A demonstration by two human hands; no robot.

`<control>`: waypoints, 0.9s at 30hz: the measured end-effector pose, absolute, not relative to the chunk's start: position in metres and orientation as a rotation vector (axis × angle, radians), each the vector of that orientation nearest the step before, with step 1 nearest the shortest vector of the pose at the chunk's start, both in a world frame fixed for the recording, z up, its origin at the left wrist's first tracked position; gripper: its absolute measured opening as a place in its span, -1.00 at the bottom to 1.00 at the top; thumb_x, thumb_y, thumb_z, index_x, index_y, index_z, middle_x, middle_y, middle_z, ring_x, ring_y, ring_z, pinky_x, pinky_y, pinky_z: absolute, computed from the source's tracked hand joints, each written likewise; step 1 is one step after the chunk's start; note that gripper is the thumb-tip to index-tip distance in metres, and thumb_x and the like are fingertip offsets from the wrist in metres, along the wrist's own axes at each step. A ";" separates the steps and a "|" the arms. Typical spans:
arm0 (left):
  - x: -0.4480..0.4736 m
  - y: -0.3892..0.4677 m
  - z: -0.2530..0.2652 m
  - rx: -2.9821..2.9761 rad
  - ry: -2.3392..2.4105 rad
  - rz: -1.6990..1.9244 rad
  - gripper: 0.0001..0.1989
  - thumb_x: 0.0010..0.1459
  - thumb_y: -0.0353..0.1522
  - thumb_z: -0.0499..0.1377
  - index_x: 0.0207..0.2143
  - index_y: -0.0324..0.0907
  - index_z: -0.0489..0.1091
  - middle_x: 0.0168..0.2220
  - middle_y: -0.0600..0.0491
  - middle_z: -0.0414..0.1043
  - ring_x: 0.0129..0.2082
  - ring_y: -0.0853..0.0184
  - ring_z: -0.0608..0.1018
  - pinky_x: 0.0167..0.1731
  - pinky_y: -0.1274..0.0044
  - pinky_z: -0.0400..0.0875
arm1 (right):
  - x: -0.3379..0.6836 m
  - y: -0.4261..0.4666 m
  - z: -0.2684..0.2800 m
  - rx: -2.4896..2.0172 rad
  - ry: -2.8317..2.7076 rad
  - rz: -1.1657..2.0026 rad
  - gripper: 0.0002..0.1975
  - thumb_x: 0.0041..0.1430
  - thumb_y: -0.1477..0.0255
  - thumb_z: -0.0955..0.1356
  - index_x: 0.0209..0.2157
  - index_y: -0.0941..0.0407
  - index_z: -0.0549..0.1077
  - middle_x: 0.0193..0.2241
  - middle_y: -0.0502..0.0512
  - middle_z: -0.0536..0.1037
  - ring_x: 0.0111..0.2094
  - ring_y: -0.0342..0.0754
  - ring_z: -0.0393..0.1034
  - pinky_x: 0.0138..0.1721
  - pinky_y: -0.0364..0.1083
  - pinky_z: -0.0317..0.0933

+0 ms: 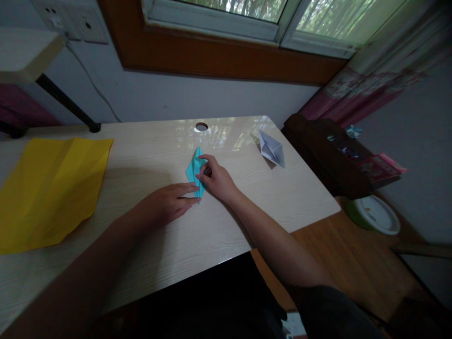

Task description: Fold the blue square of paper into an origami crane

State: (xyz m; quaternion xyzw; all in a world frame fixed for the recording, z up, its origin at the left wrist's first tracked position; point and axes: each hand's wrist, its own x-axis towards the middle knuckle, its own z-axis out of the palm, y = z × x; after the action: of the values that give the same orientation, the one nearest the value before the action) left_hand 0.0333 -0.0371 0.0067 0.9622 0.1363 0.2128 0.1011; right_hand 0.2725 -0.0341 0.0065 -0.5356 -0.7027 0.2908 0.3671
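At the bottom of the frame, a dark-clothed lap (205, 301) is sitting against the near edge of the tabletop (226, 136). Just below the centre, the left hand (171, 203) is reaching in from the lower left, its fingers extending nearly straight and standing slightly apart. They are lying across the lower part of a folded turquoise paper (190, 170), seemingly keeping it flat and stopping it from sliding. From the lower right, the right hand (221, 181) is bending over the paper's right side; its index finger is touching the upper part and its thumb the middle, the two tips standing apart. This grip is probably controlling the folds, but whether these fingers are clamping a flap, I cannot tell. The paper itself is lying near the centre of the frame, its long points facing up and down, perhaps so that both hands are reaching it easily.

At the left, a creased yellow sheet of paper (60, 193) is lying well apart from the hands, apparently leaving them working room. Right of centre, a white folded-paper boat (271, 148) is resting near the tabletop's far corner. Beyond, a window (219, 21) is filling the upper middle.
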 end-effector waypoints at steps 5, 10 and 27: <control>0.034 -0.037 0.011 2.857 0.389 0.605 -0.68 0.40 -0.40 0.09 0.12 -0.07 0.50 0.29 -0.12 0.35 0.18 0.16 0.53 0.13 0.26 0.53 | 0.271 -0.032 0.003 -1.412 -1.817 0.694 -0.49 0.23 0.49 0.37 0.18 0.00 0.22 -0.28 -0.06 0.53 -0.37 -0.12 0.42 -0.27 -0.11 0.28; 0.037 -0.035 0.011 2.869 0.292 0.648 -0.67 0.38 -0.46 0.10 0.12 -0.13 0.49 0.20 -0.07 0.48 0.24 0.16 0.49 0.22 0.22 0.46 | 0.269 -0.031 0.002 -1.430 -1.835 0.659 -0.50 0.21 0.52 0.36 0.16 0.03 0.23 -0.28 -0.04 0.51 -0.36 -0.11 0.40 -0.29 -0.11 0.28; 0.037 -0.035 0.009 2.886 0.313 0.598 -0.67 0.38 -0.41 0.10 0.15 -0.13 0.47 0.22 -0.02 0.47 0.26 0.12 0.46 0.23 0.18 0.44 | 0.273 -0.026 -0.004 -1.393 -1.774 0.596 -0.55 0.23 0.48 0.38 0.14 0.04 0.30 -0.09 0.05 0.50 -0.31 -0.10 0.38 -0.18 -0.06 0.32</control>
State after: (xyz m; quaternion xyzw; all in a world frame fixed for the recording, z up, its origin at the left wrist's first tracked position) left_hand 0.0368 -0.0353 0.0092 0.9699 0.1053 0.2008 0.0886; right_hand 0.2733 -0.0263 -0.0037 -0.5488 -0.6993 0.2348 0.3934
